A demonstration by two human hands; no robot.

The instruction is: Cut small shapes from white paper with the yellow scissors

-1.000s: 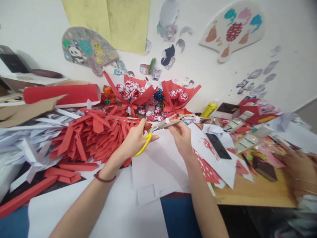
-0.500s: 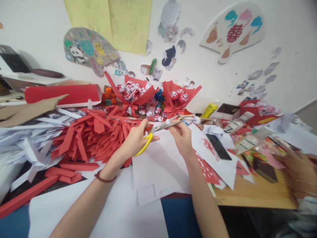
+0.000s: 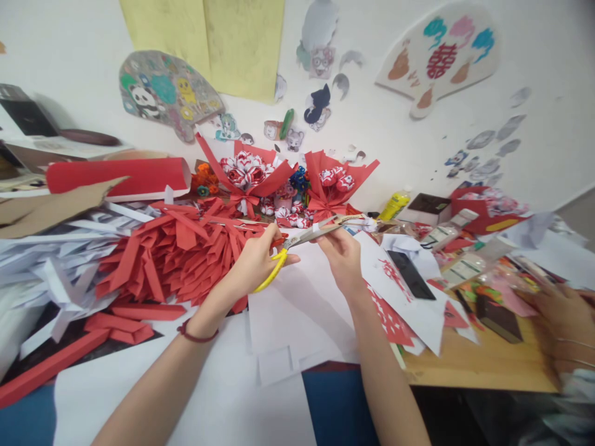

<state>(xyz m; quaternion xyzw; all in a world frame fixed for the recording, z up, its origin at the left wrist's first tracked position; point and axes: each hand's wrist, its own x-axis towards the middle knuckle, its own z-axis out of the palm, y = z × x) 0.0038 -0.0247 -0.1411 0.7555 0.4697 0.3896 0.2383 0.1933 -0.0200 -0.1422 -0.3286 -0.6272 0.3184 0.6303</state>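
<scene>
My left hand [image 3: 258,257] is closed round the handles of a pair of scissors [image 3: 277,271], yellow and red at the grips. The metal blades stand apart and point right, towards my right hand [image 3: 343,255]. Between its thumb and fingers, my right hand pinches a small piece of white paper [image 3: 317,227] at the blades; most of the piece is hidden. Sheets of white paper [image 3: 307,310] lie under both hands. To the left of my left hand is a heap of folded red paper strips [image 3: 186,254].
White paper strips [image 3: 51,272] are piled at the far left. Red-wrapped flower bouquets [image 3: 251,176] stand against the wall. On the right lie a dark phone [image 3: 411,275], a brown box [image 3: 499,318] and a wooden tabletop [image 3: 465,365]. Another person's hand [image 3: 564,313] is at the right edge.
</scene>
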